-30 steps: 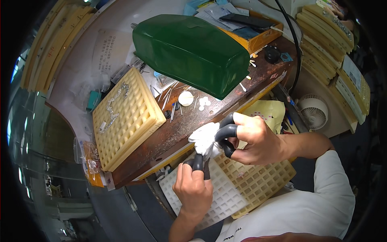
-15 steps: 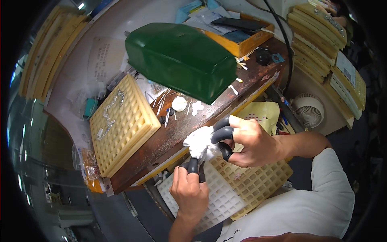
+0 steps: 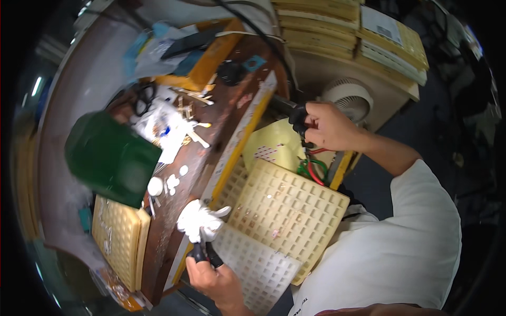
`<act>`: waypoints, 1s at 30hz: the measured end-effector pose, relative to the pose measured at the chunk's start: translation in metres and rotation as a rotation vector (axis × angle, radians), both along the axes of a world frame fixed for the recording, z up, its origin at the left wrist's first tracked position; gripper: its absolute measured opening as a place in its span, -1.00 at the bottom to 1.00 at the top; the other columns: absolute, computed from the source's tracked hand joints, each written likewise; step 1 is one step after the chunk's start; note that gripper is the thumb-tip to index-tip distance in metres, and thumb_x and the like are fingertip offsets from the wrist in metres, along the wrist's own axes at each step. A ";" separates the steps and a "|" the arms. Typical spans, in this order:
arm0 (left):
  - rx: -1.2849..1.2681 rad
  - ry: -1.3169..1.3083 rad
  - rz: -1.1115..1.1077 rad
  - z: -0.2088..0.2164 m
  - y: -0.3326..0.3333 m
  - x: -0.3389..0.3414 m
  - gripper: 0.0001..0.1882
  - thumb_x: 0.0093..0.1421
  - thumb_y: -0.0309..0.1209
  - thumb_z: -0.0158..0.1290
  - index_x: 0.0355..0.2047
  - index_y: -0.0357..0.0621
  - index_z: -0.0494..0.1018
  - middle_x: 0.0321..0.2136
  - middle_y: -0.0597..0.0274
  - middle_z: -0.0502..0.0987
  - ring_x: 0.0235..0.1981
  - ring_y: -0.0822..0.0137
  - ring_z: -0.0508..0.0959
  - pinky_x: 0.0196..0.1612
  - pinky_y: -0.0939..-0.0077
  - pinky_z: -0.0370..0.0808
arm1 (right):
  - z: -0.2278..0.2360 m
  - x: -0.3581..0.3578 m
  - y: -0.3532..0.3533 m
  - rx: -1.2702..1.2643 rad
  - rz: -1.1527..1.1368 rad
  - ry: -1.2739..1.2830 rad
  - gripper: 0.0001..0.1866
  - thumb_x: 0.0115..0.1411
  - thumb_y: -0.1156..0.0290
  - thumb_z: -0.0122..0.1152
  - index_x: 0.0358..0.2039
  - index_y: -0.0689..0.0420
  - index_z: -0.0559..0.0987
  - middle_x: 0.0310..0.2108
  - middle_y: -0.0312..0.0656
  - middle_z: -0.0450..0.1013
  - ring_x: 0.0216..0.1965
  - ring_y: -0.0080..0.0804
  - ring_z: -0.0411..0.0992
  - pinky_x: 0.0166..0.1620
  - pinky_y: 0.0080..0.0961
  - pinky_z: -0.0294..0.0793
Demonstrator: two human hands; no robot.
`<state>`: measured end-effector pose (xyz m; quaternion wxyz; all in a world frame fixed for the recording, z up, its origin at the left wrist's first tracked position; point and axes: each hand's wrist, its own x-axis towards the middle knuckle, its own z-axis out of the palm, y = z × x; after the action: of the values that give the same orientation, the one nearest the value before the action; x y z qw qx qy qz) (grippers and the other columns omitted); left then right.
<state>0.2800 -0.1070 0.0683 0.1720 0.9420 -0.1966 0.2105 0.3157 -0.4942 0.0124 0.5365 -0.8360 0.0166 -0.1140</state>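
Observation:
My left hand (image 3: 213, 274), with black finger cots, pinches a crumpled white cloth (image 3: 197, 224) by its lower end. The cloth bunches up above the fingertips, beside the bench's yellow front edge, with one finger-like fold sticking out to the right. Farther right, my right hand (image 3: 327, 126) is over the open drawer, its black-covered fingers curled together. What they hold, if anything, I cannot make out. Just below those fingers lie hand tools with red handles (image 3: 315, 171) and green handles (image 3: 303, 167). Yellow paper (image 3: 271, 142) lies left of them.
A cream grid tray (image 3: 311, 203) and a white grid tray (image 3: 258, 263) cover the drawer's near part. On the bench stand a green lamp shade (image 3: 110, 158), stacked yellow grid trays (image 3: 118, 247), a small white round container (image 3: 155, 186) and an orange box (image 3: 211, 58). A fan (image 3: 348, 97) stands beyond the drawer.
My right hand has let go of the white cloth and moved away to the drawer's tools. My left hand keeps the cloth. The view has turned toward the right, uncovering more of the drawer.

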 end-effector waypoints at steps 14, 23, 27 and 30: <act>0.041 -0.124 0.016 -0.008 0.014 0.003 -0.70 0.15 -0.41 -0.07 -0.43 -0.53 0.47 -0.52 -0.28 0.46 -0.54 -0.27 0.40 -0.39 -0.02 0.44 | -0.056 -0.044 -0.020 -0.243 0.564 0.285 -0.74 0.00 0.45 0.19 -0.49 0.46 0.44 -0.53 0.25 0.42 -0.40 0.19 0.45 -0.27 0.01 0.39; 0.129 -0.198 -0.035 -0.002 0.015 0.005 -0.44 0.37 -0.07 -0.11 -0.31 -0.48 0.51 -0.52 -0.18 0.49 -0.55 -0.19 0.46 -0.45 0.05 0.44 | -0.049 -0.020 -0.016 -0.026 0.744 0.336 -0.84 0.08 0.56 0.02 -0.39 0.44 0.37 -0.48 0.16 0.40 -0.40 0.02 0.39 -0.26 -0.09 0.36; 0.171 -0.151 0.005 0.002 0.009 0.002 -0.30 0.42 0.10 -0.17 -0.24 -0.48 0.52 -0.47 -0.20 0.52 -0.51 -0.21 0.49 -0.41 0.03 0.46 | -0.050 -0.002 -0.007 -0.075 0.793 0.354 -0.80 0.10 0.56 -0.01 -0.33 0.47 0.42 -0.36 0.25 0.46 -0.23 0.17 0.46 -0.12 -0.04 0.42; 0.189 -0.153 0.014 0.006 0.005 0.002 -0.38 0.42 0.02 -0.11 -0.21 -0.47 0.52 -0.44 -0.21 0.53 -0.48 -0.21 0.51 -0.38 0.03 0.48 | -0.057 0.007 -0.004 -0.058 0.788 0.315 -0.80 0.08 0.56 0.01 -0.35 0.47 0.44 -0.31 0.27 0.48 -0.19 0.21 0.47 -0.10 -0.04 0.43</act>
<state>0.2817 -0.1018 0.0738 0.0653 0.9366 -0.2216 0.2635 0.3232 -0.4983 -0.0450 0.5063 -0.8004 -0.2255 0.2284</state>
